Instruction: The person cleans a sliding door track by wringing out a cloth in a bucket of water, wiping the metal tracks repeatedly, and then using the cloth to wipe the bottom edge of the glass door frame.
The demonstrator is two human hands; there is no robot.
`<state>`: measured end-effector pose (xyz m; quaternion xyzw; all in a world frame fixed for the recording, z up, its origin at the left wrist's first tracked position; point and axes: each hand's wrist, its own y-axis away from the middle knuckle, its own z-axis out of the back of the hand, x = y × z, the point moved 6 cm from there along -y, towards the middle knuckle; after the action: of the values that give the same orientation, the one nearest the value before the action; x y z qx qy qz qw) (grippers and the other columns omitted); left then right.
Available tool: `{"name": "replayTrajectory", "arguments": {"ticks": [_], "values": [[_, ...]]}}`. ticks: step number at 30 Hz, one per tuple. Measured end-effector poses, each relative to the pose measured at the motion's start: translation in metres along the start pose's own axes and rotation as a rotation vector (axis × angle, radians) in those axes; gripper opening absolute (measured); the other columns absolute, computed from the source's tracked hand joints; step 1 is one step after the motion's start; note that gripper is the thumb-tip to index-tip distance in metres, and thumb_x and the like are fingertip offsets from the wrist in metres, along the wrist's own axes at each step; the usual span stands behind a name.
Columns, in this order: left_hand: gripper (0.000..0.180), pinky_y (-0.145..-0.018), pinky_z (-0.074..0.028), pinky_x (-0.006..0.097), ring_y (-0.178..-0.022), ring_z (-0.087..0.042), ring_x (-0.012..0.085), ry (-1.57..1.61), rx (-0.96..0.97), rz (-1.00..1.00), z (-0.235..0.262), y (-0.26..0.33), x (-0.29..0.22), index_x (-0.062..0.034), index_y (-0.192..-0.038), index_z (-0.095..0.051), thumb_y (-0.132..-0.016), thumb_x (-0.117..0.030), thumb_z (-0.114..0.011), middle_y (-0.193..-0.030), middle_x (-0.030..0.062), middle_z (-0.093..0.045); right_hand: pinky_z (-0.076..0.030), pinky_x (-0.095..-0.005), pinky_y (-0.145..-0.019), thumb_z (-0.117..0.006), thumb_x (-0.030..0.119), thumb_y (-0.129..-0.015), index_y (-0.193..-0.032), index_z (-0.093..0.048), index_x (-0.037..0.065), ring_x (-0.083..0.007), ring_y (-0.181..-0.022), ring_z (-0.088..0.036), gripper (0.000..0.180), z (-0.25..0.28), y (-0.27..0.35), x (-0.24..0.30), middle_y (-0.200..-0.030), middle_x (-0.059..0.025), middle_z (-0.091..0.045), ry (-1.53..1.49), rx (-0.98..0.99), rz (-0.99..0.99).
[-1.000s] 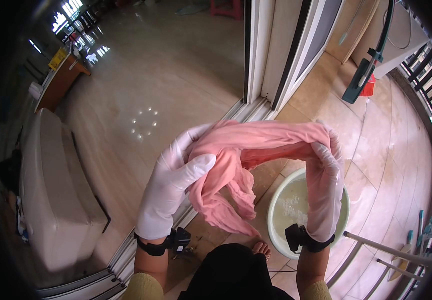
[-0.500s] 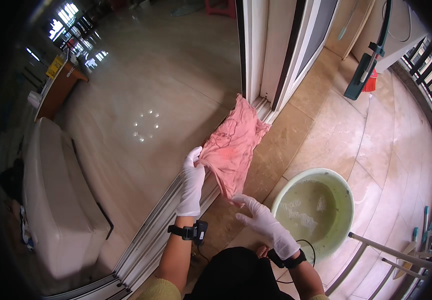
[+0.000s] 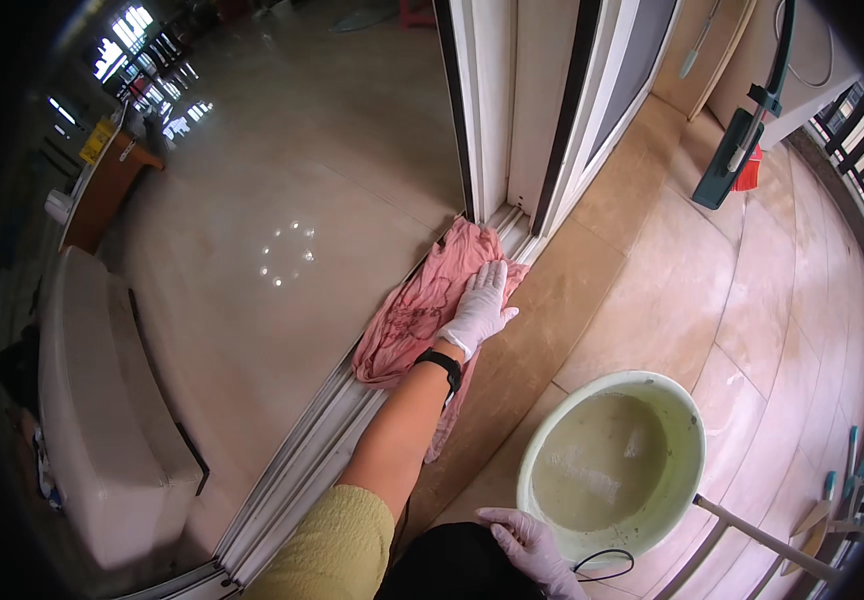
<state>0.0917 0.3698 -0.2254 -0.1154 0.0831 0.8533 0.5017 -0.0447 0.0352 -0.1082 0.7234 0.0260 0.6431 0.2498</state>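
Note:
A pink wet-looking cloth lies spread over the white sliding-door track, with its lower corner hanging onto the tan tiles. My left hand, in a white glove, presses flat on the cloth's right part, fingers stretched toward the door frame. Back near my dark-clad knee, my gloved right hand holds nothing; its fingers are loosely bent and apart. Just beyond it stands a pale green basin with cloudy, foamy water.
The white door frame rises at the track's far end. A beige padded seat stands on the glossy floor at left. At far right are a dark green mop head, a red broom and a metal rail.
My left hand has moved forward from the cloth's left edge to lie flat on it. My right hand has left the cloth and drawn back. The cloth now lies flatter along the track.

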Motion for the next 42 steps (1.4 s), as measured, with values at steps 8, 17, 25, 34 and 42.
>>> {"name": "replayTrajectory", "arguments": {"ticks": [8,17,25,34,42], "values": [[0.051,-0.098,-0.031,0.042,-0.114,-0.049,0.0260,-0.159,-0.100,-0.210,-0.001,-0.072,0.001,-0.0027,-0.129,-0.044,-0.089,-0.035,-0.048,-0.125,0.0140,-0.053,-0.046,-0.0267,-0.090,-0.050,0.005,-0.093,-0.110,-0.060,0.000,-0.0144,-0.099,-0.061,0.020,0.009,-0.012,-0.012,-0.108,-0.0083,-0.064,-0.199,-0.016,-0.130],[0.049,-0.100,-0.030,0.044,-0.118,-0.045,0.0290,-0.031,-0.099,-0.106,0.012,-0.096,-0.013,-0.0015,-0.127,-0.044,-0.087,-0.028,-0.048,-0.125,0.0157,-0.051,-0.048,-0.0251,-0.085,-0.052,0.006,-0.093,-0.110,-0.061,0.001,-0.0132,-0.091,-0.063,0.020,0.014,-0.012,-0.022,-0.106,-0.0073,-0.065,-0.242,-0.095,-0.119],[0.052,-0.105,-0.029,0.042,-0.121,-0.043,0.0310,0.036,-0.015,-0.368,0.028,0.090,0.040,-0.0001,-0.132,-0.040,-0.088,-0.025,-0.051,-0.128,0.0178,-0.048,-0.050,-0.0241,-0.079,-0.051,0.003,-0.092,-0.109,-0.061,0.000,-0.0123,-0.083,-0.064,0.020,0.017,-0.013,-0.020,-0.103,-0.0062,-0.066,-0.262,-0.187,-0.097],[0.063,-0.105,-0.031,0.043,-0.125,-0.039,0.0396,0.172,-0.135,-0.082,0.005,0.030,0.046,0.0055,-0.138,-0.025,-0.088,-0.026,-0.045,-0.138,0.0289,-0.033,-0.050,-0.0225,-0.074,-0.051,0.007,-0.094,-0.111,-0.060,0.000,-0.0112,-0.078,-0.063,0.020,0.016,-0.015,-0.026,-0.105,-0.0064,-0.065,-0.355,-0.188,-0.243],[0.065,-0.106,-0.032,0.039,-0.130,-0.032,0.0380,0.218,-0.116,0.142,-0.008,-0.088,0.029,0.0028,-0.139,-0.023,-0.084,-0.023,-0.047,-0.141,0.0264,-0.030,-0.050,-0.0221,-0.073,-0.052,0.009,-0.094,-0.112,-0.061,0.001,-0.0110,-0.077,-0.063,0.021,0.019,-0.019,-0.026,-0.106,-0.0060,-0.065,-0.431,-0.180,-0.298]]}}
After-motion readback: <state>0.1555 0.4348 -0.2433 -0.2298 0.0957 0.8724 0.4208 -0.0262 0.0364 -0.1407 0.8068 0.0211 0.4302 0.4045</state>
